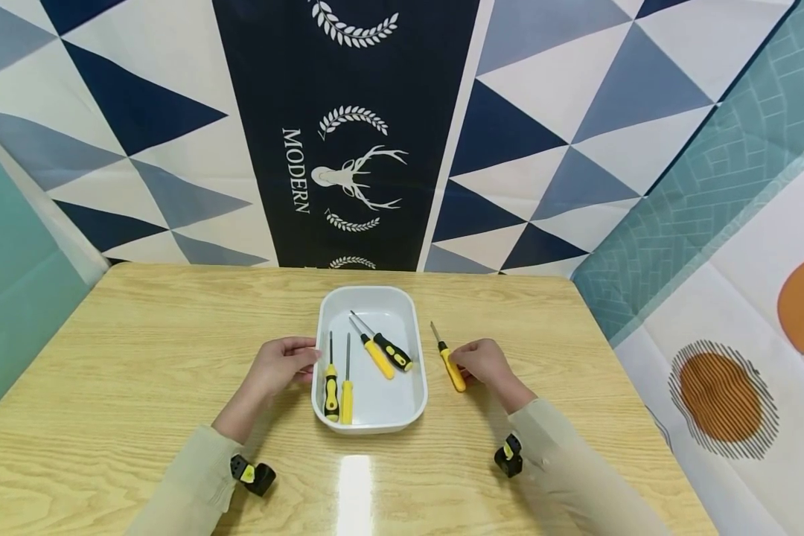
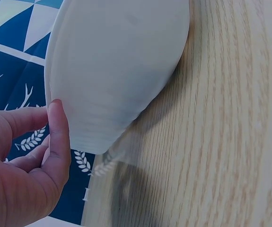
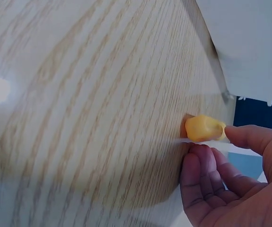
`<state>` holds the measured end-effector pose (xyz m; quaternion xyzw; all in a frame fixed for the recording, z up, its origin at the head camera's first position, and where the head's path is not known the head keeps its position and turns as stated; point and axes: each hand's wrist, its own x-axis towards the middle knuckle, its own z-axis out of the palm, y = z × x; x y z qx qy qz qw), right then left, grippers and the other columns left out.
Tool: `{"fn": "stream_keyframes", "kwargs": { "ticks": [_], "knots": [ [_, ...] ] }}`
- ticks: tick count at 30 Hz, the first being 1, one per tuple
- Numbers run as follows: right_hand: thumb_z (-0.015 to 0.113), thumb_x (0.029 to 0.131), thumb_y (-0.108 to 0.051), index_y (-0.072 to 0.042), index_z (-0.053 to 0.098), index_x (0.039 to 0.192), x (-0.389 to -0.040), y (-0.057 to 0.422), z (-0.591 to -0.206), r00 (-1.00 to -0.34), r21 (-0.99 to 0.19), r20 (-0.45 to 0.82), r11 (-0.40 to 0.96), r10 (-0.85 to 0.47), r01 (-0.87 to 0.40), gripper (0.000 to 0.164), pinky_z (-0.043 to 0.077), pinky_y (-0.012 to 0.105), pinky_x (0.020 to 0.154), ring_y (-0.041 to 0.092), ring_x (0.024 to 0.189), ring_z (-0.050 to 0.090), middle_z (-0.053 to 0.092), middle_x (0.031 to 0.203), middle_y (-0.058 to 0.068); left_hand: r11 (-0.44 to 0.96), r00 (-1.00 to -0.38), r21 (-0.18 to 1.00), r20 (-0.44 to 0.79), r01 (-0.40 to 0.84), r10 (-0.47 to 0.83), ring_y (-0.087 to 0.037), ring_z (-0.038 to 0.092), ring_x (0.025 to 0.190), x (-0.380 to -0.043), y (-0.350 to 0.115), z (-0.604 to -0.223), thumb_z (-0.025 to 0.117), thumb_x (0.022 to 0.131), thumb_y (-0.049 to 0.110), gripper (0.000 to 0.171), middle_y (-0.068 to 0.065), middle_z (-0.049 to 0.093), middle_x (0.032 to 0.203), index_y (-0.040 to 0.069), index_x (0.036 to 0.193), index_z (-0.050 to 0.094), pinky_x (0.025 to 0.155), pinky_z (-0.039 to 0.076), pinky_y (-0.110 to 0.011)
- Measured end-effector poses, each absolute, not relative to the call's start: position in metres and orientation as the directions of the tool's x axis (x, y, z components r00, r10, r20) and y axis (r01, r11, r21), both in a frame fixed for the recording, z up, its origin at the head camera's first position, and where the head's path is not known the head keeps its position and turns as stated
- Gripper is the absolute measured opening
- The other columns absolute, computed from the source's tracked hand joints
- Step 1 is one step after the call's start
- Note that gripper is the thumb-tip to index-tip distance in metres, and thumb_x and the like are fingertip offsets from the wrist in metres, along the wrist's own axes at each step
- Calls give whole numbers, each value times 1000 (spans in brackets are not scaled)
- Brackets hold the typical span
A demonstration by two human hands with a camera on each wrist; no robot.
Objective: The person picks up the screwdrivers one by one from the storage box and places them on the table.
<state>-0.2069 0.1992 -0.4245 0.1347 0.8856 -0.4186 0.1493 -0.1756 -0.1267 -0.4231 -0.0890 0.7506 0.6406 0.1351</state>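
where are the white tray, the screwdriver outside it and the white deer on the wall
White tray (image 1: 382, 402): head view, bare inner floor.
Screwdriver outside the tray (image 1: 451, 369): head view, yellow handle.
White deer (image 1: 338, 178): head view, the deer's head.

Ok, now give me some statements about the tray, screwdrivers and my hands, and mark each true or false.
1. Your left hand touches the white, rounded-rectangular tray. True.
2. Five screwdrivers lie inside the tray. False: four metal-shafted screwdrivers do.
3. Your right hand is at a yellow-handled, metal-shafted screwdriver outside the tray. True.
4. That screwdriver is left of the tray. False: it is to the right.
5. The tray stands on a pale wooden table. True.
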Motion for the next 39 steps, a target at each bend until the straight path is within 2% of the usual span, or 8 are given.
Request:
{"fn": "stream_keyframes", "kwargs": {
  "ticks": [7, 16, 24, 39],
  "knots": [
    [58, 82, -21, 0, 61, 100, -207, 201, -422, -913, -706, -389, 597, 123, 381, 27, 51, 25, 57, 16, 70, 57, 61, 89, 11, 165, -947, 936, -321, -311, 35, -11, 58, 72, -175, -126, -420, 59, 84, 15, 36, -15, 58, 101, 1, 117, 52, 70, 56, -28],
    [58, 83, -22, 0, 61, 102, -204, 207, -413, -926, -727, -359, 586, 120, 358, 29, 53, 30, 65, 19, 75, 59, 63, 92, 14, 155, -945, 936, -325, -316, 41, -12, 59, 72, -174, -128, -421, 58, 84, 14, 36, -13, 58, 98, 1, 117, 52, 70, 56, -29],
    [56, 85, -23, -1, 60, 102, -204, 213, -405, -924, -755, -366, 545, 114, 366, 28, 53, 33, 67, 19, 71, 58, 62, 88, 15, 153, -944, 935, -328, -319, 37, -12, 59, 72, -175, -127, -421, 59, 84, 14, 35, -13, 58, 99, 2, 116, 53, 70, 56, -28],
    [53, 87, -26, -3, 59, 108, -200, 217, -394, -917, -771, -392, 517, 73, 371, 32, 53, 38, 76, 24, 85, 60, 60, 104, 18, 170, -952, 941, -304, -293, 41, -10, 59, 70, -173, -126, -420, 57, 85, 16, 37, -14, 58, 100, 1, 118, 51, 70, 56, -30]
  ]
}}
